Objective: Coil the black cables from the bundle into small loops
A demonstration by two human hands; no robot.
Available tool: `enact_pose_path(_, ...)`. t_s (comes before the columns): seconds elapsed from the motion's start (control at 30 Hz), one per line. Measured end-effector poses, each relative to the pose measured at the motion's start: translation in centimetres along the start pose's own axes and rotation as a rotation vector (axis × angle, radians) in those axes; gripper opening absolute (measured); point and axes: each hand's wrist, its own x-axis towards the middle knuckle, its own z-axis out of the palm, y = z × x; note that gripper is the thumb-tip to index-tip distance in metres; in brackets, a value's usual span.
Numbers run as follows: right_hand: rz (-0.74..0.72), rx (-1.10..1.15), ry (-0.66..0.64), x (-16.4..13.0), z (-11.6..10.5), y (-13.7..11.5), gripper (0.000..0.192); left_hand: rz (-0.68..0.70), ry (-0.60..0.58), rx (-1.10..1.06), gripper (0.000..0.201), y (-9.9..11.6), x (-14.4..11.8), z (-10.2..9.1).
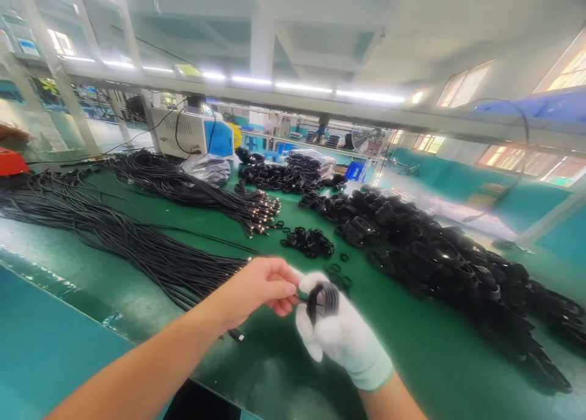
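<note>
Closed around a coiled black cable [328, 300] at lower centre, the white-gloved right hand [344, 333] sits just beside the bare left hand [270, 284], whose hold I cannot tell, with finished-looking coils [414, 226] heaped at right and long cables [137, 256] lying unwound at left.

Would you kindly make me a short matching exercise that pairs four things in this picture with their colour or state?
1. Left hand
2. Right hand
3. Tabletop
4. Vented box

A. Green
B. Pale and bright blue
C. Bare
D. Wearing a white glove

Right pairs: 1-C; 2-D; 3-A; 4-B.
</note>
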Motion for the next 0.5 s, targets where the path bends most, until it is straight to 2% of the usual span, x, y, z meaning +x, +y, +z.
enact_pose_path(0.1, -0.013, 0.026, -0.014, 0.5, 0.3, 0.3, 0.053, 0.051, 0.035, -0.187, 0.016, 0.4, -0.1, 0.4)
enact_pose_path(0.17, -0.01, 0.019, 0.013, 0.6, 0.5, 0.2, 0.057, 0.103, 0.1, -0.167, 0.018, 0.4, -0.1, 0.5)
enact_pose_path(0.27, 0.036, 0.0, 0.045, 0.5, 0.4, 0.1, 0.057, 0.204, 0.26, 0.142, 0.024, 0.7, -0.3, 0.7)
enact_pose_path(0.3, 0.066, -0.001, 0.034, 0.5, 0.3, 0.2, 0.055, 0.244, 0.258, 0.275, 0.028, 0.8, -0.3, 0.8)
enact_pose_path(0.37, 0.13, 0.032, -0.03, 0.4, 0.0, 0.7, 0.052, 0.335, 0.176, 0.494, 0.033, 1.1, -0.2, 1.2)
enact_pose_path(0.43, 0.174, 0.117, -0.066, 0.5, -0.2, 1.3, 0.052, 0.399, 0.125, 0.616, 0.032, 1.3, 0.1, 1.5)
enact_pose_path(0.5, 0.2, 0.23, -0.013, 0.7, -0.3, 1.8, 0.056, 0.405, 0.202, 0.692, 0.031, 1.3, 0.5, 1.4)
